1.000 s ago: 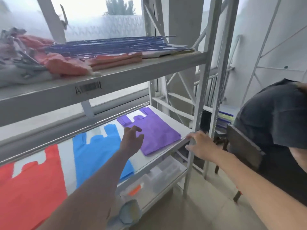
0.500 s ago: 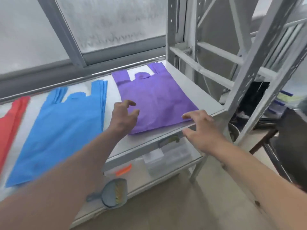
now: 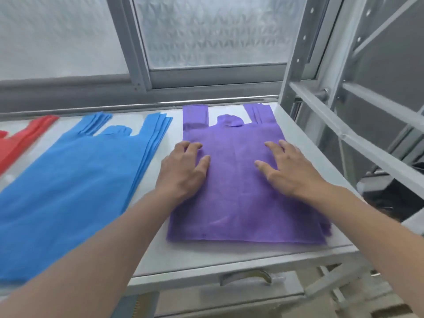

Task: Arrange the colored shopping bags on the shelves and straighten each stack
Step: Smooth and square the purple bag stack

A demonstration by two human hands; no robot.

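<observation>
Purple stack point(image 3: 241, 187) sits at the shelf's point(image 3: 298, 143) right end — pressed flat under left hand point(image 3: 182, 172) and right hand point(image 3: 289, 172), fingers spread. Edges probably best squared by being smoothed outward evenly — no bunching.

A storeroom or shop stockroom: grey bolted metal shelving point(image 3: 241, 260) stands against a frosted window point(image 3: 206, 31), with flat stacks of red point(image 3: 16, 143), blue point(image 3: 68, 180) and purple shopping bags point(image 3: 236, 198) laid left to right.

Both hands, left point(image 3: 181, 173) and right point(image 3: 290, 171), lie flat (fingers spread).
</observation>
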